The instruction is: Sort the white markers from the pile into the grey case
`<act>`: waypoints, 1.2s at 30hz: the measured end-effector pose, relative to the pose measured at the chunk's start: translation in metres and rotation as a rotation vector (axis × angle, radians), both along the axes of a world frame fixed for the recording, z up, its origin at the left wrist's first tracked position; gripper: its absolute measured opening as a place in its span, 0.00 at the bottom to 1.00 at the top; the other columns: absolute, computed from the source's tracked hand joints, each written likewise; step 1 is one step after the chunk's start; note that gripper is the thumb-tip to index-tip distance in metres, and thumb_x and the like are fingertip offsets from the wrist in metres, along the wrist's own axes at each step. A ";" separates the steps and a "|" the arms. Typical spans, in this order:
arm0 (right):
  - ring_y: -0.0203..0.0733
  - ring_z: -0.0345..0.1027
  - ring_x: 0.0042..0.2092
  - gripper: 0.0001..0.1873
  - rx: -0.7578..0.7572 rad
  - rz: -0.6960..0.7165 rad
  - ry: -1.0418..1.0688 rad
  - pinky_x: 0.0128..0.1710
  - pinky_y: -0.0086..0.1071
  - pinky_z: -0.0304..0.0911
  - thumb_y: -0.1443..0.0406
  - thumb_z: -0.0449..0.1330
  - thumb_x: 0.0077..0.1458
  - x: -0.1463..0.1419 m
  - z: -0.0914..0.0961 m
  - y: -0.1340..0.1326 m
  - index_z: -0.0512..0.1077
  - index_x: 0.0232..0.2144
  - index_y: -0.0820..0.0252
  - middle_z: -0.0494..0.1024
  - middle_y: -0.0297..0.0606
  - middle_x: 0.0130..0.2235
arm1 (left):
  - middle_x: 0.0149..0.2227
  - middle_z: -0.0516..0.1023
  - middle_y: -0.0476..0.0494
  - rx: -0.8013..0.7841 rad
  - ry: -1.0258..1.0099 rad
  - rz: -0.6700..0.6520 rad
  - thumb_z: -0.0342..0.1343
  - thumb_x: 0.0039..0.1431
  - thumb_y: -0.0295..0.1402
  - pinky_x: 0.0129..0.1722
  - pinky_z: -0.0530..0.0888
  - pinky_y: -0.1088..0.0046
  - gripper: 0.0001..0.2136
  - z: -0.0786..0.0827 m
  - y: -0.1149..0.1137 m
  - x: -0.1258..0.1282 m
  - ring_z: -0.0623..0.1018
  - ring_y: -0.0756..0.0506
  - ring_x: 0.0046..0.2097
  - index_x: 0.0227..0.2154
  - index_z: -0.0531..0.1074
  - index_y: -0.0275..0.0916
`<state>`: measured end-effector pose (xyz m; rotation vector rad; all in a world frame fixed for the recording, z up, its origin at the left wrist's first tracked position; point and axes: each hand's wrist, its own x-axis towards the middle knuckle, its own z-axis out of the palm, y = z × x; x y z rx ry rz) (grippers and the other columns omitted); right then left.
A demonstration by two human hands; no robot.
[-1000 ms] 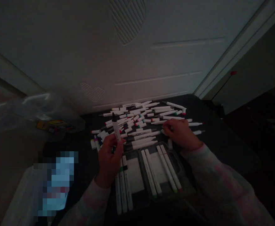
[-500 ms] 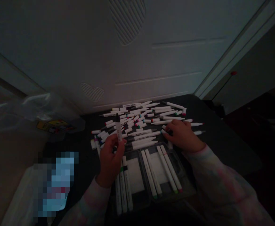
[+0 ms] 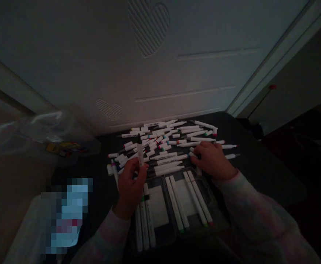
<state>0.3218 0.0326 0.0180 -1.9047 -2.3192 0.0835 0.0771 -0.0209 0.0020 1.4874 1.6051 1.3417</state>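
Note:
My left hand [image 3: 131,185] is closed around a white marker [image 3: 140,154] and holds it nearly upright, its bare dark tip pointing up. Over the right side of a heap of loose white markers [image 3: 166,161] and caps is my right hand [image 3: 212,159], its fingers curled down. Small white marker caps [image 3: 192,154] lie at its fingertips; the fingers hide what they grip, if anything. Below the hands sits an open clear plastic case [image 3: 174,234] in two halves. Three markers [image 3: 146,223] lie in its left half and several markers [image 3: 178,205] in its right half.
The dark table [image 3: 262,168] stands against a pale panel [image 3: 190,77] with raised hearts. A clear plastic container [image 3: 86,143] with yellow labels is at the left. Nearer is a pixelated light-blue item [image 3: 72,212]. The room is dim.
The view has shifted slightly, so everything sits a little lower. My left hand still holds the marker upright, and my right hand stays at the caps with hardly any movement.

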 end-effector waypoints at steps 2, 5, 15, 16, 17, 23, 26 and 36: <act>0.45 0.64 0.41 0.09 0.015 -0.016 0.033 0.41 0.38 0.46 0.61 0.54 0.47 -0.001 0.001 0.000 0.70 0.26 0.62 0.71 0.38 0.33 | 0.30 0.74 0.46 0.002 0.026 0.001 0.51 0.53 0.39 0.32 0.70 0.73 0.11 0.003 0.000 0.001 0.73 0.48 0.32 0.36 0.67 0.37; 0.44 0.65 0.40 0.09 0.068 -0.030 0.118 0.41 0.38 0.48 0.61 0.54 0.48 -0.002 0.000 0.001 0.70 0.27 0.62 0.71 0.38 0.33 | 0.31 0.75 0.46 0.027 0.135 0.013 0.51 0.53 0.37 0.32 0.70 0.73 0.11 0.008 0.001 0.004 0.74 0.49 0.31 0.36 0.67 0.37; 0.35 0.59 0.28 0.09 0.103 -0.040 0.617 0.31 0.30 0.52 0.61 0.54 0.47 -0.006 0.005 0.002 0.67 0.26 0.63 0.68 0.34 0.25 | 0.29 0.75 0.49 0.357 0.536 0.015 0.53 0.52 0.32 0.32 0.72 0.76 0.06 0.004 0.002 0.004 0.74 0.51 0.29 0.34 0.69 0.37; 0.34 0.57 0.27 0.09 0.053 -0.056 0.697 0.30 0.29 0.51 0.60 0.55 0.47 -0.006 0.006 0.002 0.67 0.26 0.62 0.66 0.33 0.24 | 0.29 0.75 0.49 0.378 0.547 0.012 0.54 0.53 0.31 0.31 0.71 0.77 0.06 0.003 0.002 0.004 0.74 0.51 0.29 0.34 0.69 0.37; 0.33 0.57 0.27 0.09 -0.005 -0.069 0.796 0.29 0.29 0.51 0.60 0.55 0.46 -0.006 0.007 0.002 0.66 0.26 0.62 0.66 0.33 0.24 | 0.29 0.75 0.49 0.396 0.554 0.009 0.54 0.53 0.31 0.31 0.71 0.77 0.06 0.003 0.002 0.004 0.74 0.52 0.29 0.34 0.69 0.37; 0.32 0.54 0.26 0.10 -0.450 0.065 1.581 0.27 0.28 0.52 0.60 0.54 0.46 -0.006 0.014 -0.001 0.63 0.21 0.62 0.61 0.33 0.23 | 0.28 0.76 0.49 0.362 0.550 0.006 0.54 0.53 0.33 0.30 0.71 0.78 0.06 0.006 0.001 0.004 0.74 0.51 0.28 0.33 0.70 0.38; 0.31 0.51 0.23 0.11 -0.555 0.096 1.694 0.25 0.29 0.50 0.61 0.51 0.48 -0.007 0.019 -0.003 0.61 0.20 0.62 0.58 0.32 0.21 | 0.29 0.76 0.49 0.300 0.523 0.011 0.53 0.53 0.35 0.31 0.72 0.76 0.08 0.005 0.001 0.005 0.75 0.50 0.29 0.34 0.71 0.38; 0.31 0.50 0.22 0.09 -0.595 0.005 1.656 0.24 0.30 0.51 0.61 0.48 0.48 -0.010 0.024 -0.004 0.62 0.23 0.61 0.57 0.31 0.19 | 0.29 0.77 0.48 0.282 0.510 -0.025 0.53 0.53 0.36 0.30 0.72 0.76 0.08 0.002 0.001 0.006 0.76 0.50 0.29 0.34 0.70 0.38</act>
